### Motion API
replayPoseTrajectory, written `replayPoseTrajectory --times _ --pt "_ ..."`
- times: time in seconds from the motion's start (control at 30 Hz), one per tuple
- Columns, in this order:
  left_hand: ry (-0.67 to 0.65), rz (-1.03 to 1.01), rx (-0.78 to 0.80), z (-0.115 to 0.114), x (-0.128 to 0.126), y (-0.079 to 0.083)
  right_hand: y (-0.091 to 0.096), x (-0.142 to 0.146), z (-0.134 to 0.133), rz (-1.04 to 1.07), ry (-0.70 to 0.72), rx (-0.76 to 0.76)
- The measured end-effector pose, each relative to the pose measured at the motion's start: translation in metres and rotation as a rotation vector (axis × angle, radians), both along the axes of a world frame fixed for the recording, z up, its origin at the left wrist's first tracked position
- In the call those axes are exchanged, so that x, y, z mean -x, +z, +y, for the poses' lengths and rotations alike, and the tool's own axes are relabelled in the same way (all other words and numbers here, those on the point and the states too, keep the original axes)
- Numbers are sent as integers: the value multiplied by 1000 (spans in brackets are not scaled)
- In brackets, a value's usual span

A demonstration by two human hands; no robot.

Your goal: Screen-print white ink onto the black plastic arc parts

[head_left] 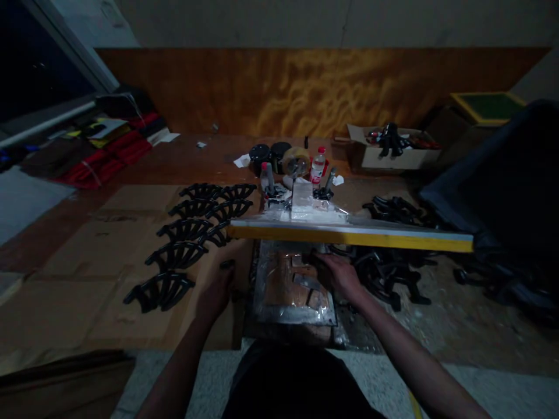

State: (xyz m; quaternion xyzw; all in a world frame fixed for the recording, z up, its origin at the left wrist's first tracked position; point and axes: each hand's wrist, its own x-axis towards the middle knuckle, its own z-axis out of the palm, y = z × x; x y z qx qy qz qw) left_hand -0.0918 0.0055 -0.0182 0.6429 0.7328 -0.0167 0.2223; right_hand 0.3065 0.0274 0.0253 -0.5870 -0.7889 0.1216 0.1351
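Note:
My left hand (216, 291) rests low on the bench beside a taped metal plate (279, 311), with a small dark piece at its fingertips; the grip is too dim to read. My right hand (336, 273) reaches under a raised yellow-edged screen frame (349, 235) and lies on the plate, fingers curled near small blocks stuck there. Whether it holds anything is unclear. Curved black plastic parts (183, 253) lie in rows on cardboard to the left. A loose heap of similar black parts (388, 273) lies on the right.
Behind the frame stand black tins (268, 154), a tape roll (296, 160) and a small red-labelled bottle (318, 166). A cardboard box (393, 151) of parts sits at back right. Red cloth (109, 154) lies at far left, dark fabric (502, 192) at right.

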Motion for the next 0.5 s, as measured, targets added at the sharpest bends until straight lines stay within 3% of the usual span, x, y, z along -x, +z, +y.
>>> replayPoseTrajectory --times 0.07,0.13,0.27,0.4,0.5 --pt "53 -73 -67 1 -2 7 -4 30 -8 -19 179 -19" --pt "96 -167 -157 8 -9 22 -9 50 -10 -70 246 -16" --pt "142 -456 -386 37 -50 79 -14 67 -9 -135 242 -14" --pt "182 -982 -524 67 -104 142 -8 56 -9 -97 207 -20" --pt "151 -1149 -512 69 -120 163 5 18 2 10 2 -13"
